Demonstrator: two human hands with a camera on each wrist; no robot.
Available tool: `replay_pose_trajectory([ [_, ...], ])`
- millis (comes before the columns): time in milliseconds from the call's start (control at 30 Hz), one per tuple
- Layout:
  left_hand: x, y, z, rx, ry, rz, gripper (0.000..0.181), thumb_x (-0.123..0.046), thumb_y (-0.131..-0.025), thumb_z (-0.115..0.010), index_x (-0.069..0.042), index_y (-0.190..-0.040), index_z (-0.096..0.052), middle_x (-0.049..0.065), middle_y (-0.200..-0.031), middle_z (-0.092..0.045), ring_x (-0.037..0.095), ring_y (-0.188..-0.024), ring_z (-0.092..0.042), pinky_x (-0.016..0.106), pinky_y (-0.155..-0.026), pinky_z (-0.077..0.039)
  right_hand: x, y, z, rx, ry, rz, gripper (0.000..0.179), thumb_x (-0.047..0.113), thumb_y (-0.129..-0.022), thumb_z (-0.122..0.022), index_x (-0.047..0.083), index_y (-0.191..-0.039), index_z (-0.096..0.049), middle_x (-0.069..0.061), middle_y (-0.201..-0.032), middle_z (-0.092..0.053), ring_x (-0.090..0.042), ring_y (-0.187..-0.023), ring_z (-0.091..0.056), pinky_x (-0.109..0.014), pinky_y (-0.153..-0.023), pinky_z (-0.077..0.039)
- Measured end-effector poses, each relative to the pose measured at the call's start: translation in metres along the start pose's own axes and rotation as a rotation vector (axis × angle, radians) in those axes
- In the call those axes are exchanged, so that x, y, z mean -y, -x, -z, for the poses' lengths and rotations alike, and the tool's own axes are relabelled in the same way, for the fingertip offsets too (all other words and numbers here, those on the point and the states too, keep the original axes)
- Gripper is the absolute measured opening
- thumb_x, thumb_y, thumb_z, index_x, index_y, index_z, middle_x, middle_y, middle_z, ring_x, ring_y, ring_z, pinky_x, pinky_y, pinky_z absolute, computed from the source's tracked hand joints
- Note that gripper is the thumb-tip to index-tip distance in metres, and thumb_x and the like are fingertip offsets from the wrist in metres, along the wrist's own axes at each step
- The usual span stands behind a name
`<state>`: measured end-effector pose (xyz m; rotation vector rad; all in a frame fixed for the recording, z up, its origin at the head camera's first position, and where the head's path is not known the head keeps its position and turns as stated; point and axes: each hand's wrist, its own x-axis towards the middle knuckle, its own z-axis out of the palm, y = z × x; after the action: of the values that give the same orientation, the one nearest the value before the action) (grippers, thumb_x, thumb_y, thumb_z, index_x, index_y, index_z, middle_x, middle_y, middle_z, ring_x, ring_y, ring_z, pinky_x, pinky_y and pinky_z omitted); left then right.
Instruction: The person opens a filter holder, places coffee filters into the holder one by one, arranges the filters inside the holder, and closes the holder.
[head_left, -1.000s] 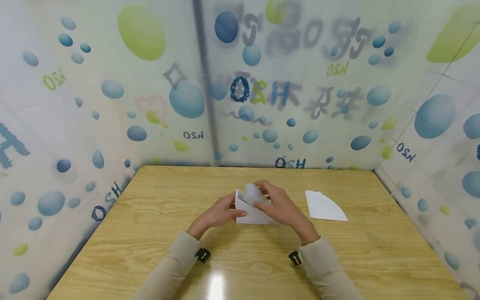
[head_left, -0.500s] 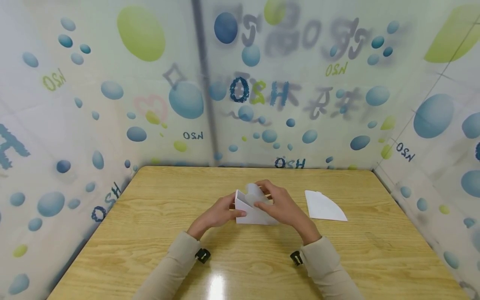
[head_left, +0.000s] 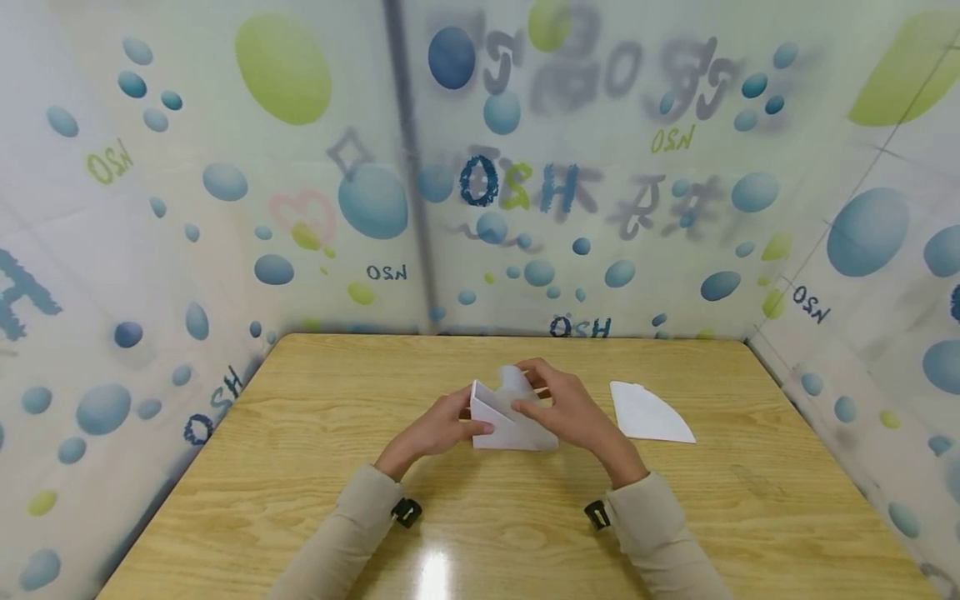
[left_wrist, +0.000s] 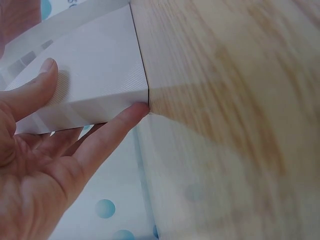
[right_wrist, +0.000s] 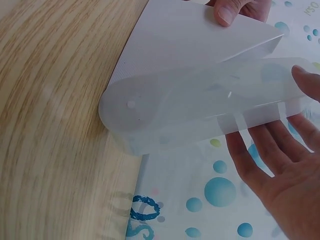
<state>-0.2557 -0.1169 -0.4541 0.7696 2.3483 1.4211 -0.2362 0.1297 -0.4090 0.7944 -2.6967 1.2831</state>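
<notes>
The right hand (head_left: 567, 406) has eased slightly rightward with the translucent cover (right_wrist: 200, 95) gripped between thumb and fingers, while the left hand (head_left: 441, 425) clasps the white case (head_left: 495, 429) on the surface (head_left: 337, 375). A firm left hold and gentle swing should work best (only the right wrist view clearly shows the round stud (right_wrist: 131, 104) at the cover's end).

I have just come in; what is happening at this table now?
At a wooden table, a person's left hand grips a white box. The right hand holds a translucent piece whose rounded end overlaps one corner of the box. I cannot tell whether they are joined. A white fan-shaped piece lies untouched on the right.
</notes>
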Motion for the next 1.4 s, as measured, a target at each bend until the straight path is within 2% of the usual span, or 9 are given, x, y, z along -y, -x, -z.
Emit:
replay_pose_trajectory([
  [933,0.0,0.0,-0.001,0.007,-0.014,-0.011,0.034,-0.012,-0.102,-0.066,-0.004,-0.134,-0.056,0.02,-0.125,-0.07,0.032,-0.11,-0.071,0.044,-0.079,-0.063,-0.006,0.005,0.015,0.009,-0.059,0.019,0.049,0.016,-0.096,-0.075,0.008,-0.139,-0.053,-0.016,-0.118,-0.071,-0.033,-0.109,-0.07,-0.056,-0.096,-0.058],
  [1400,-0.001,0.002,0.001,0.005,-0.004,-0.012,0.035,-0.012,-0.101,-0.066,-0.005,-0.134,-0.056,0.02,-0.127,-0.069,0.032,-0.11,-0.071,0.043,-0.081,-0.063,-0.007,0.007,0.025,0.024,-0.056,0.009,0.048,0.019,-0.096,-0.076,0.01,-0.137,-0.055,-0.013,-0.119,-0.072,-0.031,-0.111,-0.071,-0.052,-0.096,-0.059],
])
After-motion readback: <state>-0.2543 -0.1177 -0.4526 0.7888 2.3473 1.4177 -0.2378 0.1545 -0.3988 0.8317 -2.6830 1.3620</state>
